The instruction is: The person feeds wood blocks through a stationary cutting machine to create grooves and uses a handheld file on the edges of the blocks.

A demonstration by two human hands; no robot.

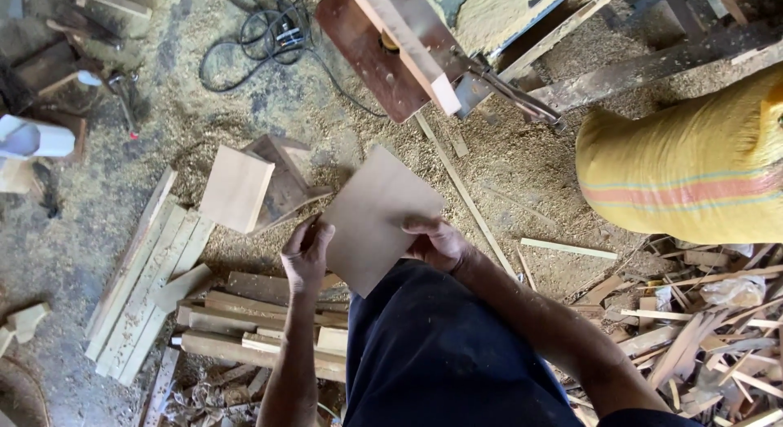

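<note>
A flat, square, light-brown wooden board [377,215] is held tilted above my lap. My left hand [306,254] grips its left edge, thumb on top. My right hand [436,241] holds its lower right edge, fingers curled over the face. Both hands are shut on the board. My dark blue trousers [432,353] fill the view below it.
A second square board [236,188] leans on a small wooden stool [287,178] just left. Wooden slats [147,280] and offcuts [261,321] lie on the sawdust floor. A yellow striped sack [693,162] sits right, scrap wood [701,337] below it, a machine table [391,48] and a black cable [261,35] ahead.
</note>
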